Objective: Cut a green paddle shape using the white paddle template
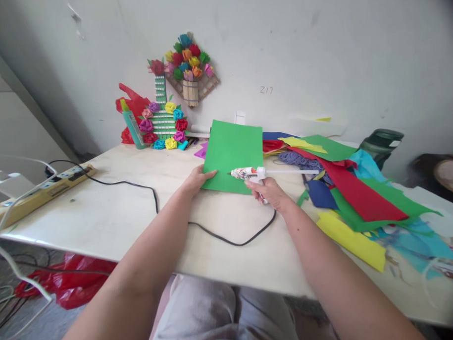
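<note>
On the wall [308, 54], above and right of the green sheet [233, 155], handwriting [267, 90] reads "217" or "Z17"; left of the sheet, the teal bottle [134, 129] is too blurred to read. The right hand [269, 190] is clamped round the glue gun [246, 173], in front of the sheet. The left hand [195, 182] has its thumb on the sheet's left edge; its fingers are mostly hidden, so I cannot tell whether they grip.
</note>
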